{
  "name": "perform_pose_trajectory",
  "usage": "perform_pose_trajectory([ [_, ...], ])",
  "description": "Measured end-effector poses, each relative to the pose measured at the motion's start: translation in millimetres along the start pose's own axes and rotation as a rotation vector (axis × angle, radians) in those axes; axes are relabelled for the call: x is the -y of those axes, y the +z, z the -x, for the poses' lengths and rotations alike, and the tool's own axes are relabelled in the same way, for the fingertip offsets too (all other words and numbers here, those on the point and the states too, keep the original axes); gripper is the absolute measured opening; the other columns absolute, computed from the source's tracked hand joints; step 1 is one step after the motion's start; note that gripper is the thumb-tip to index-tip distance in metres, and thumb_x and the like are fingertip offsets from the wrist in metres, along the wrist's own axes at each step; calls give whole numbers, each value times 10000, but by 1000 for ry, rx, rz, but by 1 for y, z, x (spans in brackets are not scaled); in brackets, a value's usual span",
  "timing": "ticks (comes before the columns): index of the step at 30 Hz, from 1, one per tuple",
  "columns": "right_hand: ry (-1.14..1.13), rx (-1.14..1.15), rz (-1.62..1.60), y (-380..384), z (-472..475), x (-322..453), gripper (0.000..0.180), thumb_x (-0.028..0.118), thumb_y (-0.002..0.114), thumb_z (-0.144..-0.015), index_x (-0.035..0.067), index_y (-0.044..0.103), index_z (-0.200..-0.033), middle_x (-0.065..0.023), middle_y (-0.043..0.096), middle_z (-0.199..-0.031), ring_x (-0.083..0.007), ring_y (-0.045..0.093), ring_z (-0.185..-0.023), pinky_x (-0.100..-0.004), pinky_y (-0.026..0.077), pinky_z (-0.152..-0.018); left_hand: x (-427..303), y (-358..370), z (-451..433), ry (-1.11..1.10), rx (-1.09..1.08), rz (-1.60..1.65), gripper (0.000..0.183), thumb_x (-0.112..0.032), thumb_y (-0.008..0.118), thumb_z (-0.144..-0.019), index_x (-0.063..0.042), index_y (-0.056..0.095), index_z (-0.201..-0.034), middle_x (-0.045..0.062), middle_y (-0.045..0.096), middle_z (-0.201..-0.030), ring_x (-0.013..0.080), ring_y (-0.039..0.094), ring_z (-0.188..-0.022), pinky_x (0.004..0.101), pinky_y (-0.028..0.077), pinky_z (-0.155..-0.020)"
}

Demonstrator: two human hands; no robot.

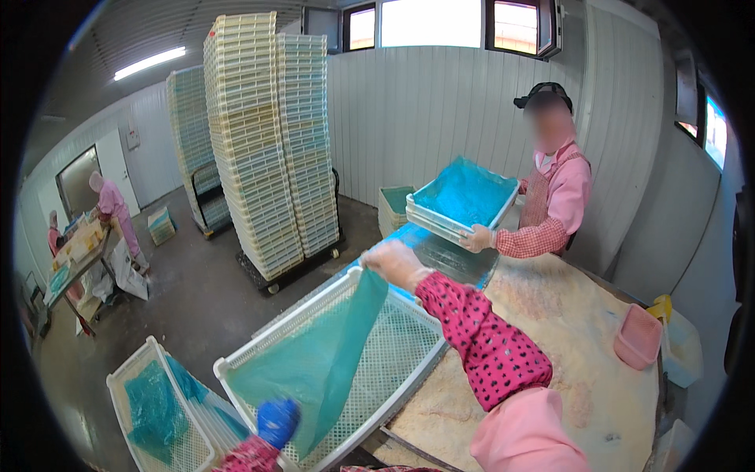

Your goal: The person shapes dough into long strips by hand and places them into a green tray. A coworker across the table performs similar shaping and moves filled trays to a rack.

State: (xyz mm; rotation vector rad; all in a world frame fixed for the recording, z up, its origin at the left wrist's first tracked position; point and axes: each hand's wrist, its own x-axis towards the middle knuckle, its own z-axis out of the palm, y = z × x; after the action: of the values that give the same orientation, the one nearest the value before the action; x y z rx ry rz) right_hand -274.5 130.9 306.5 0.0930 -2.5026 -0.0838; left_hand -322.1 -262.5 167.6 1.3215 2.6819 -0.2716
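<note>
A white perforated plastic tray (407,348) lies before me at the table's left end. Across its left half spreads a thin teal plastic sheet (318,354), folded over so that the lattice floor shows on the right. My right hand (396,264), in a clear glove, grips the sheet's far corner and holds it raised above the tray's far rim. My left hand (278,423), in a blue glove, is at the tray's near left side, over the sheet. It is blurred, and its fingertips are hidden.
A tabletop bed of pale crumbs (531,318) spreads to the right, with a pink basket (638,336) on it. Opposite, a co-worker (554,177) holds stacked trays (463,197) lined with blue film. More trays (162,407) stand lower left. Tall crate stacks (253,147) stand on a dolly.
</note>
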Motion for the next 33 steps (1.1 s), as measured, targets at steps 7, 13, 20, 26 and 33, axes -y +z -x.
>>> perform_pose_trajectory([
  [7,-86,-731,315,-134,-44,5,162,101,586,-792,149,631,-939,-9,635,-806,-184,597,-784,-354,448,-803,2,-161,24,258,-949,1049,700,-352,702,-749,50,434,-1255,247,481,-1264,363,476,-1177,402,384,-979],
  [13,-193,-636,506,-146,-28,58,291,102,637,-759,210,612,-1027,59,603,-805,-120,591,-824,-361,406,-932,-4,-113,20,-58,-783,427,683,-296,687,-712,0,447,-1278,200,565,-1133,344,535,-1069,429,424,-875],
  [20,65,-331,606,-110,-58,-22,208,81,538,-806,190,621,-962,45,605,-815,-146,582,-818,-387,349,-959,97,-206,-119,-138,-952,-194,83,-116,566,-742,-146,628,-788,87,605,-743,259,617,-733,404,465,-666],
  [26,-160,-698,348,-123,20,9,262,57,582,-791,174,616,-1023,38,634,-941,-141,597,-910,-398,305,-1009,102,-164,-5,53,-1263,-179,354,-34,547,-745,-128,607,-1081,69,588,-893,260,562,-896,412,402,-893],
  [33,120,-207,98,21,157,-1,299,65,598,-749,214,612,-1007,37,624,-932,-143,583,-941,-424,327,-999,62,-13,3,174,-829,-54,518,-18,552,-691,-160,552,-1189,56,547,-897,273,527,-866,433,405,-838],
])
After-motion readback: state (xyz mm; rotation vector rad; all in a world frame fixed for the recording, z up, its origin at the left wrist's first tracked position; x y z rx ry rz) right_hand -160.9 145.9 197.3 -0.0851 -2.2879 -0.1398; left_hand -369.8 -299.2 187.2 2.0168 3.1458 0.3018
